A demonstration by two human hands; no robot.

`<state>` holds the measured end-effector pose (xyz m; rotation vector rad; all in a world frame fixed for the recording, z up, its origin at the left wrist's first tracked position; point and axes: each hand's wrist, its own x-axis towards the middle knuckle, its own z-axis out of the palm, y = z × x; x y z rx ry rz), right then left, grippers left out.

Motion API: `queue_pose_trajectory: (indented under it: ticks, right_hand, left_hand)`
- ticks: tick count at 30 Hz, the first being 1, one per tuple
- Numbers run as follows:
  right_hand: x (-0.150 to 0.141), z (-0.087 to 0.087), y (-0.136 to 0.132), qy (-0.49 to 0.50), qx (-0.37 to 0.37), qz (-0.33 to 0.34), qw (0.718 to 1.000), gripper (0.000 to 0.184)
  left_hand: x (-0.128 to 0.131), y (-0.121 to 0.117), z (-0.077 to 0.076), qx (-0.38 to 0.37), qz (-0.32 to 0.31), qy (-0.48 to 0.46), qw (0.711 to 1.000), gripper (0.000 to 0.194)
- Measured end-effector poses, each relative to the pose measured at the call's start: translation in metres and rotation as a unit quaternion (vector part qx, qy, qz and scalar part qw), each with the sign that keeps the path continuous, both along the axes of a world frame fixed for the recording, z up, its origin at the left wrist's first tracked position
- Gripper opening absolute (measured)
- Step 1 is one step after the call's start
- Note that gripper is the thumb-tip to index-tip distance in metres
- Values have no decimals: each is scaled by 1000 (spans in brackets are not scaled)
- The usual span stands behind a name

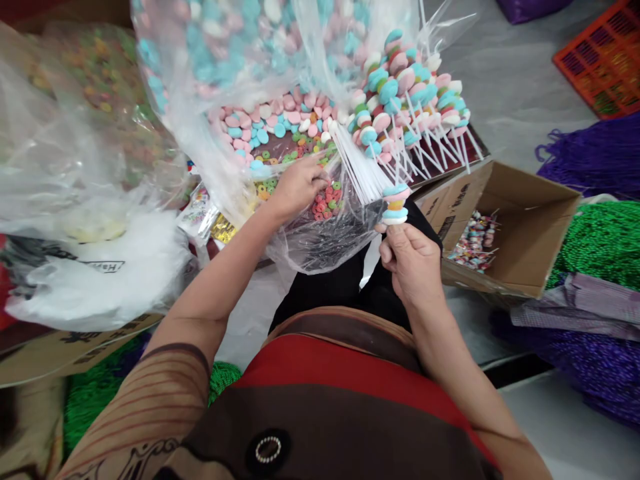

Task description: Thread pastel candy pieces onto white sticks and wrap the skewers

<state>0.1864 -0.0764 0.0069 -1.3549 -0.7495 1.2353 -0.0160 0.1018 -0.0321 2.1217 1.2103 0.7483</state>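
Note:
Pinched upright in my right hand (413,257) is a candy skewer (396,205); blue, pink and white pieces with an orange one between them are threaded on its stick. My left hand (300,185) reaches over the loose candy, its fingers curled together beside a pile of red ring candies (326,203). Whatever its fingertips hold is too small to make out. Green and yellow ring candies (266,189) lie around that hand. Behind them are flat pink, blue and white candies (260,130). Bare white sticks (357,167) lie in a bundle between my hands.
Finished-looking candy skewers (405,100) are heaped at the back right. A large clear bag of candy (220,53) stands behind, another bag (110,93) at left. At right sit an open cardboard box (525,233), green beads (600,240), purple beads (590,367) and an orange crate (600,60).

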Motion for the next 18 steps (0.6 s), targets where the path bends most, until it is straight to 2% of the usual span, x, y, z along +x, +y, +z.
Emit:
queue_pose_trajectory:
  ticks: [5,8,11,13,18]
  right_hand:
    - [-3,0,0,-7,-5,7,1000,47]
    - [-4,-1,0,-17,-2,20,1000,46]
    - [-4,-3,1,-23,-1,24,999,46]
    - [-4,-3,1,-22,-1,22,1000,46]
    - [-6,-2,0,-15,1,18,1000,46]
  left_hand:
    - [-7,-7,13,-117,55,-63,990,17]
    - [-8,-12,22,-140,41,-56,988,15]
    - [-8,-12,26,-118,-26,-8,993,9]
    - [-6,-8,23,-87,-53,6,995,7]
    - [12,10,-1,-8,-33,36,999,11]
